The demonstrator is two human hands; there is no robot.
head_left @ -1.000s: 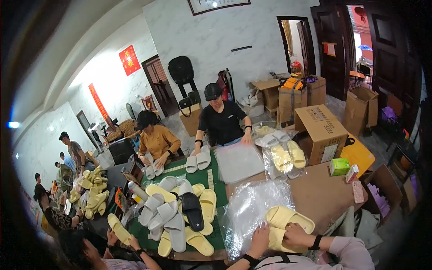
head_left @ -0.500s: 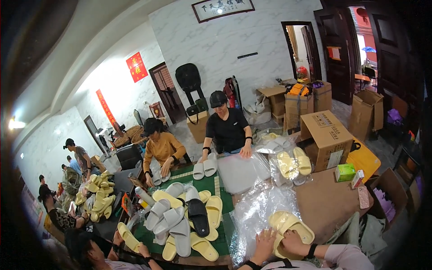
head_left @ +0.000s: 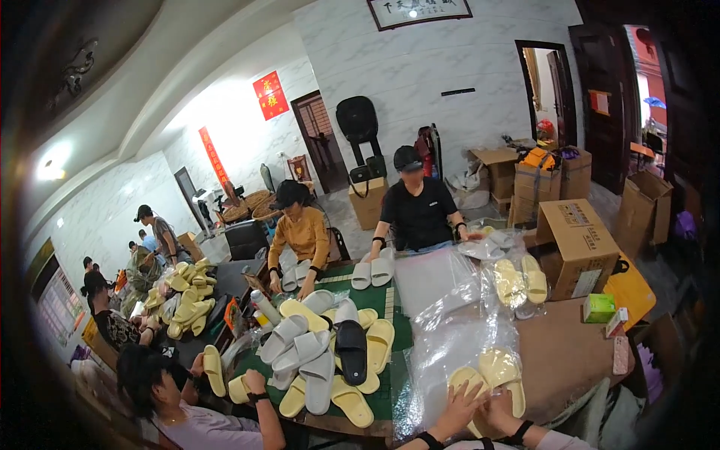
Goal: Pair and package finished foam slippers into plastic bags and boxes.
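Two yellow slippers lie side by side on clear plastic bags (head_left: 450, 330) at the table's near edge. Over the left yellow slipper (head_left: 466, 377) my left hand (head_left: 457, 411) rests flat, its fingers spread. My right hand (head_left: 501, 412) has its fingers curled at the inner edge of the right yellow slipper (head_left: 499, 366), near its heel; the fingertips are partly hidden. Left of my hands, a pile of grey slippers (head_left: 319, 375), yellow slippers (head_left: 351, 401) and a black slipper (head_left: 351, 350) covers the green mat (head_left: 401, 360).
Bagged yellow slippers (head_left: 523, 281) lie farther back, near a cardboard box (head_left: 577, 244). A green box (head_left: 599, 307) and a phone (head_left: 621, 355) sit at the right. Across the table, a co-worker in black (head_left: 416, 206) touches grey slippers. A co-worker at the left (head_left: 202, 420) handles yellow slippers.
The whole view has shifted to the right. The two yellow slippers under my hands, overlapping before, now lie side by side. The co-worker in black has moved one hand toward the bagged slippers.
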